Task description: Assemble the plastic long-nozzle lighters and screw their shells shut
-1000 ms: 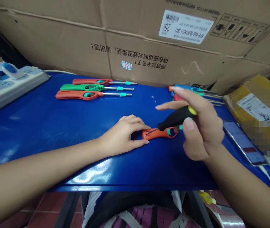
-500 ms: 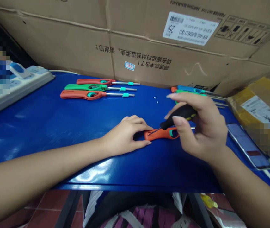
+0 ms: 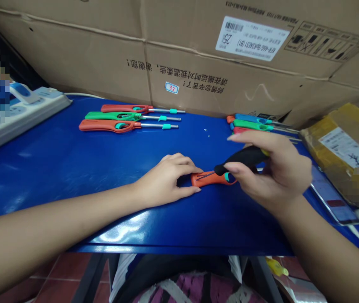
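An orange long-necked lighter lies flat on the blue table. Thumb and fingertips of my left hand grip the end of its handle. My right hand holds a screwdriver by its black and yellow handle, tilted low over the lighter. The thin shaft points left along the lighter's handle; I cannot tell whether its tip touches the slot there. A teal trigger shows in the lighter's loop, and my right hand hides most of its metal neck.
Three lighters, red, green and orange, lie at the back left. Several more lighters are at the back right. A power strip, phone, taped parcel and large cardboard box surround the work area.
My right hand has shifted slightly right and turned, with the screwdriver's handle tilting lower. My left hand and the orange lighter stay in place.
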Motion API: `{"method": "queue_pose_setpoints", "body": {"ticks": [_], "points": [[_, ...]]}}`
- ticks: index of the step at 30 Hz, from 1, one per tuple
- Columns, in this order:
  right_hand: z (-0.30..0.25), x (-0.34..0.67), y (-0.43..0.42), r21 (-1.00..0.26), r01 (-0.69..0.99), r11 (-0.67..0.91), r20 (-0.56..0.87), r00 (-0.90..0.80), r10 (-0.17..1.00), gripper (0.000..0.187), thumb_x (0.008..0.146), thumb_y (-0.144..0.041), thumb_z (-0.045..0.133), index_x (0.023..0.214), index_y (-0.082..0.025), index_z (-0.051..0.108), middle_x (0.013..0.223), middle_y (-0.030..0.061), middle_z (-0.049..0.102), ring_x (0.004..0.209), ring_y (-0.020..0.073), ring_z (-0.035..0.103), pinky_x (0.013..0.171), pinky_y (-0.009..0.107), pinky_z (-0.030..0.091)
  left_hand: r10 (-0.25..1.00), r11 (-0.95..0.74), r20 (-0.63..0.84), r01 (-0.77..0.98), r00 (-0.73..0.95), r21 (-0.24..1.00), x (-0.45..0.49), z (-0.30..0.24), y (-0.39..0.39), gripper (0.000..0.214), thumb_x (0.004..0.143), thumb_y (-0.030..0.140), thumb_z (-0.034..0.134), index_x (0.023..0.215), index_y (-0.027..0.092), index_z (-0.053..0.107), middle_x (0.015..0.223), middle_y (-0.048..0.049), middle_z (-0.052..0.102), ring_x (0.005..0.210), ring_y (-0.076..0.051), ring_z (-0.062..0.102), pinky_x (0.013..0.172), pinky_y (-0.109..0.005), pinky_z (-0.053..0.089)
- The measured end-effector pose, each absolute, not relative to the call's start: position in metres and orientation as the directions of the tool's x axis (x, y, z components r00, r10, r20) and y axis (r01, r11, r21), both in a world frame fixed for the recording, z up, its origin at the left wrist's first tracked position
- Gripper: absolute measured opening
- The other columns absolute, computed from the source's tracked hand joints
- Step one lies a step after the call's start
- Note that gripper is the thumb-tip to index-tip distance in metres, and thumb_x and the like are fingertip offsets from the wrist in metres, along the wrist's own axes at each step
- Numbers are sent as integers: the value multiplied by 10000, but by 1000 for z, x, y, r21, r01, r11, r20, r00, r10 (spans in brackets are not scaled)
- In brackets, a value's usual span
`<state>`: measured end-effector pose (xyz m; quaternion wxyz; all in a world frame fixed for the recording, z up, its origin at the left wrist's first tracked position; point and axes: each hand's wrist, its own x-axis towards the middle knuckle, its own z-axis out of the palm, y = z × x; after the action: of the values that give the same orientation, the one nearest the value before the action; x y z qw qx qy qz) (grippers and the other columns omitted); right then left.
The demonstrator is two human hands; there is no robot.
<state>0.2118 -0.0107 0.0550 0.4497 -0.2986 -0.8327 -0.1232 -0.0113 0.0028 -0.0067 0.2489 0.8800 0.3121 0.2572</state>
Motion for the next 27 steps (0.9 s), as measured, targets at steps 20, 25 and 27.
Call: {"method": "queue_pose_setpoints", "body": {"ticks": [20,25,27], "points": [[64,212,-13,-62,591,804,762,-492,420,324,946,-286,657,1269,-283,642,989,21,784,743,188,741,670,298,614,679,-683,302,425,669,594,-12,-7,3,335,884,323,738,1188,191,696,1105,-62,702,1053,-234,612,961,-402,431],[63,215,-11,-268,561,783,629,-514,583,453,1054,-298,371,1503,-300,428,1292,64,701,912,215,747,741,374,635,680,-676,281,431,677,598,-12,-6,3,305,890,332,736,1160,196,698,1107,-58,705,1057,-229,621,957,-401,433],[62,214,-11,-239,553,798,671,-500,548,429,1021,-307,483,1450,-307,491,1221,50,730,823,201,745,658,339,630,678,-681,293,427,674,595,-12,-7,3,305,888,333,737,1158,196,696,1111,-61,706,1060,-233,621,955,-405,435]]}}
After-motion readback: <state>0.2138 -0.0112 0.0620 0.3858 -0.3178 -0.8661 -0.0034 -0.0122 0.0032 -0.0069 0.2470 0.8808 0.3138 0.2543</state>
